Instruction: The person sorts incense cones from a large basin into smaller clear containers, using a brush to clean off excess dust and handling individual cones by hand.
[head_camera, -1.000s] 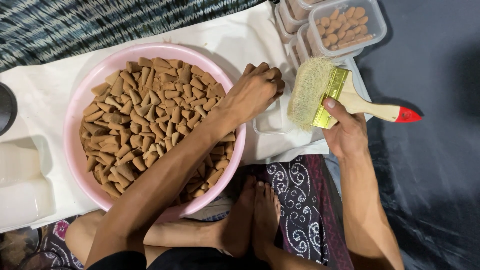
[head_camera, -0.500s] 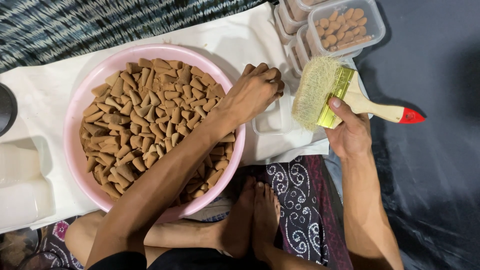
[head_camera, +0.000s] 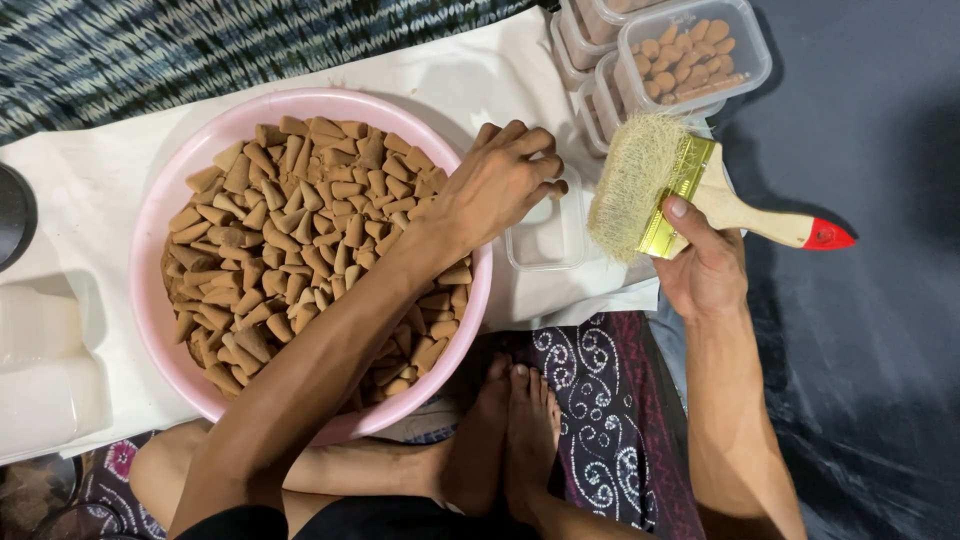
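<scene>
Seated worker seen from above. The left hand (head_camera: 500, 180), fingers curled together, rested at centre frame on the rim of a small clear plastic box (head_camera: 548, 240), just beside the round pink plastic basin (head_camera: 150, 220) heaped with brown cone-shaped pieces (head_camera: 300, 240); whether it pinched a piece could not be told. The right hand (head_camera: 705, 265) gripped a wide wooden-handled brush with pale bristles and a red tip (head_camera: 690, 185) at centre right. Filled clear lidded boxes (head_camera: 690, 50) stood stacked at upper right on the white cloth (head_camera: 90, 180). Judged good practice: steady the box, keep bristles clear of its opening
</scene>
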